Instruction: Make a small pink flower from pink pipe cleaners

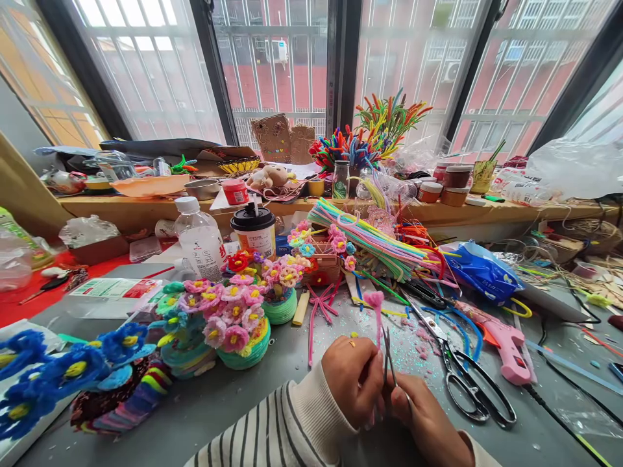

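Observation:
My left hand (pixel 351 373) is closed around a pink pipe cleaner (pixel 378 318), whose curled, fluffy top rises above the fist. A lower bit of pink fuzz shows beneath the fingers. In my right hand (pixel 423 412) is a small pair of scissors (pixel 387 353), blades pointing up beside the pink stem. The handles are mostly hidden by the fingers. On the grey table (pixel 292 415) in front of the hands lie pink fuzz scraps (pixel 422 344) and glitter. Several bent pink pipe cleaners (pixel 322 305) lie just beyond the left hand.
Large scissors (pixel 467 376) and a pink glue gun (pixel 506 344) with its cord lie at right. Pots of pipe-cleaner flowers (pixel 238 314) stand at left, near a plastic bottle (pixel 197 237) and a lidded cup (pixel 253 230). A pastel pipe-cleaner bundle (pixel 365 237) lies behind.

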Tool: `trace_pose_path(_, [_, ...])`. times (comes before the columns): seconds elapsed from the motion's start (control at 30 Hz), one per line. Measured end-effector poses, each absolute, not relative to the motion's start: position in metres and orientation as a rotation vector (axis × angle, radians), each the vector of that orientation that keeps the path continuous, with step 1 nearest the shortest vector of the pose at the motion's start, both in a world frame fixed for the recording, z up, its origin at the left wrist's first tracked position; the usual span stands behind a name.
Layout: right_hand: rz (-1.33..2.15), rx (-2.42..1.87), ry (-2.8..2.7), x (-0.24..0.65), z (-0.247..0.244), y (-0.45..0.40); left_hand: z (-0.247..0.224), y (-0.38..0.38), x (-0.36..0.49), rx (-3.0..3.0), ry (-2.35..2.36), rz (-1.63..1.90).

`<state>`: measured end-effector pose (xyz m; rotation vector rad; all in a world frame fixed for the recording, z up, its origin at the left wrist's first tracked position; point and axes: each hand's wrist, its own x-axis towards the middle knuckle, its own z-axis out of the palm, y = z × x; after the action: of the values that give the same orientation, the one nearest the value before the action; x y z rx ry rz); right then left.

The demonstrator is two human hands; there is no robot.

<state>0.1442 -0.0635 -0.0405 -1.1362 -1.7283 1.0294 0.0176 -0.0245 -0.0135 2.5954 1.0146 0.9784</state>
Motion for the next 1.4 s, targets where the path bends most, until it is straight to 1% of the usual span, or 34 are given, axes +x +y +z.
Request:
trace_pose_path(0.13, [1.004,-1.147,-1.743,0.1444,-0.0397,-0.0635,-0.0154,-0.0231,0.0178,2.587,1.025,1.038])
trace_pose_path(0.77, [1.025,-1.148,-1.754,0.1429,-0.0356,-0.066,-0.0159,-0.0249,0.0192,2.589,1.046,1.018])
trace_pose_path(0.97, [1.01,-1.145,-1.783,0.1431,-0.0363,-0.065,-0.018,-0.0238,0.0192,2.581,1.039,1.059])
trace_pose_path(1.2, [1.018,-1.128,-1.754,0.1439,-0.0368,-0.0652,-0.0146,-0.0256,0.0199,2.584,0.953,0.951])
trace_pose_path(1.4, [0.936,-1.158,-1.751,0.1451,-0.0405,-0.0646,-0.0134,-0.0249,0.019,2.584,0.925,0.933])
